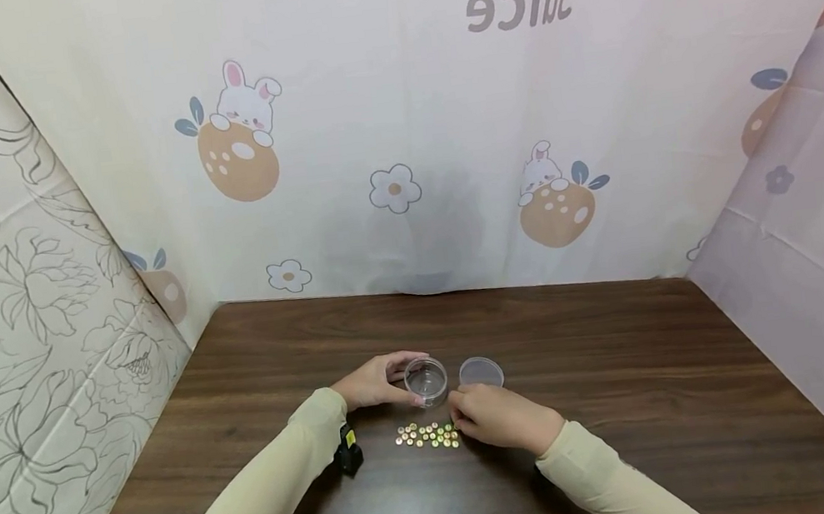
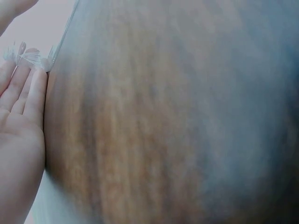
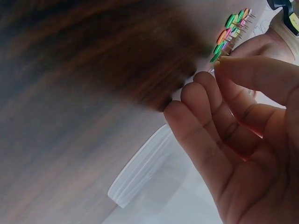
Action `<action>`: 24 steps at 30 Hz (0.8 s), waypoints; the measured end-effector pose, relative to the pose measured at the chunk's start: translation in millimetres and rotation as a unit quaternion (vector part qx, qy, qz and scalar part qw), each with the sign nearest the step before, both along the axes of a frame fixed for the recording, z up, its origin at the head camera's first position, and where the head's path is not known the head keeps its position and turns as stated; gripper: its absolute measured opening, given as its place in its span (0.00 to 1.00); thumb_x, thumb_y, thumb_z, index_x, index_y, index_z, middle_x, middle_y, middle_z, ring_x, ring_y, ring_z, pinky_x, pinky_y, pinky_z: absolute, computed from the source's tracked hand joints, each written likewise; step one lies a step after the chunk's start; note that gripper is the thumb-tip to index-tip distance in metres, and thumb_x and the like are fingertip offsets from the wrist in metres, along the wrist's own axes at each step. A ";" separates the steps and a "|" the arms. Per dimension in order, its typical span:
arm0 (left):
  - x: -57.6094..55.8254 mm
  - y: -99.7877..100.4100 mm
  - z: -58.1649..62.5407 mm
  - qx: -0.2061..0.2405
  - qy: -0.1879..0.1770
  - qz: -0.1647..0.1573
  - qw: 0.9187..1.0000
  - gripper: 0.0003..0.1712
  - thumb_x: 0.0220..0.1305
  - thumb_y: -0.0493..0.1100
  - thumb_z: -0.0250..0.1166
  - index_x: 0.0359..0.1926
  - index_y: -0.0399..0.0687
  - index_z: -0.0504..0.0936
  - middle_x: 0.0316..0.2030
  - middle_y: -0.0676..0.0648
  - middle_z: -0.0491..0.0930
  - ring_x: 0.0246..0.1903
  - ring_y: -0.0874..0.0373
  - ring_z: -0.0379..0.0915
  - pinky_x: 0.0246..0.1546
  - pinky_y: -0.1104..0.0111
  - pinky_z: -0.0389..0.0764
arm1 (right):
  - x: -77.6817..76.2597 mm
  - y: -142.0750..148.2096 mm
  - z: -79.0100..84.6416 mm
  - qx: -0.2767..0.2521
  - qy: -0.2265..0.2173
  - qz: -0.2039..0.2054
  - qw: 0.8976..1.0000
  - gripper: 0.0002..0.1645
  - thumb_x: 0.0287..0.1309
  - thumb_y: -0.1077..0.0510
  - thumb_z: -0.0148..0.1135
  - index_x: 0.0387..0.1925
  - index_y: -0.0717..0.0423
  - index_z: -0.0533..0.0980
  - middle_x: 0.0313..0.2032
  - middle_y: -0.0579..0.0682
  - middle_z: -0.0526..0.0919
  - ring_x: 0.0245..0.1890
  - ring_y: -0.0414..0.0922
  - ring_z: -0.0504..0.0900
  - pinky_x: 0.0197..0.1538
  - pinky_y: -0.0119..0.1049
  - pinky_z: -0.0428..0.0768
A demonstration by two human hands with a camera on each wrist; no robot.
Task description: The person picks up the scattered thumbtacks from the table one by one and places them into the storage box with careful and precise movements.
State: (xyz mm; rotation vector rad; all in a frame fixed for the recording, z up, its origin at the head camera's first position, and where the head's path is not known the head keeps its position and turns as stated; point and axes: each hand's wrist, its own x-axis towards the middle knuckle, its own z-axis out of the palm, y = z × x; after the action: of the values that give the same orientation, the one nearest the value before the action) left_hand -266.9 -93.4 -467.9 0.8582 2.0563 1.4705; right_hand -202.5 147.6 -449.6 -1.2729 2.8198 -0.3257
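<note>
In the head view my left hand (image 1: 376, 382) holds a clear round plastic container (image 1: 427, 379) by its sides, thumb near and fingers on the far side. Part of the container's clear wall (image 2: 32, 58) shows past the left fingers in the left wrist view. Thumb and forefinger of my right hand (image 1: 500, 415) pinch at a green thumbtack (image 3: 215, 57) at the right edge of a group. Several other thumbtacks (image 3: 229, 31) lie with their pins up, their colored heads on the table. From above these tacks (image 1: 425, 436) look golden.
A clear round lid (image 1: 480, 371) lies just beyond the right hand, and its ridged rim (image 3: 140, 168) is close below the fingers in the right wrist view. The dark wooden table (image 1: 616, 336) reaches back to a printed curtain (image 1: 443, 120). A black device (image 1: 348, 452) sits at the left wrist.
</note>
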 end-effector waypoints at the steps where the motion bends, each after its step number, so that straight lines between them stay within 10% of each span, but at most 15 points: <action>1: 0.4 -0.1 -0.6 -0.001 -0.002 0.000 1.000 0.44 0.50 0.39 0.72 0.67 0.42 0.62 0.63 0.43 0.67 0.61 0.52 0.61 0.63 0.53 0.64 | -0.1 0.3 -0.2 -0.001 -0.007 -0.001 1.000 0.08 0.59 0.62 0.56 0.25 0.49 0.72 0.24 0.40 0.71 0.23 0.31 0.67 0.25 0.27 0.73; 14: -9.5 0.6 -20.8 -0.009 -0.002 0.014 1.000 0.45 0.50 0.41 0.73 0.67 0.48 0.62 0.62 0.49 0.68 0.59 0.57 0.63 0.63 0.54 0.64 | -5.3 4.0 10.2 -0.067 -0.078 0.006 0.995 0.07 0.61 0.62 0.56 0.28 0.49 0.72 0.25 0.37 0.73 0.23 0.32 0.69 0.26 0.27 0.74; 24: -12.4 -0.6 -24.5 -0.014 0.010 0.014 1.000 0.44 0.49 0.48 0.73 0.67 0.54 0.64 0.60 0.54 0.69 0.57 0.62 0.64 0.61 0.57 0.67 | -10.7 -0.6 18.8 -0.109 -0.020 -0.050 0.993 0.04 0.60 0.58 0.59 0.30 0.46 0.75 0.24 0.35 0.73 0.23 0.32 0.69 0.26 0.28 0.75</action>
State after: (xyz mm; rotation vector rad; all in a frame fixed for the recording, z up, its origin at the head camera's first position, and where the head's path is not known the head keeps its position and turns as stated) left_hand -279.3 -93.9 -492.3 0.8397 2.1064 1.4492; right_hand -213.2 147.0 -430.8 -1.1439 2.8851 -0.6706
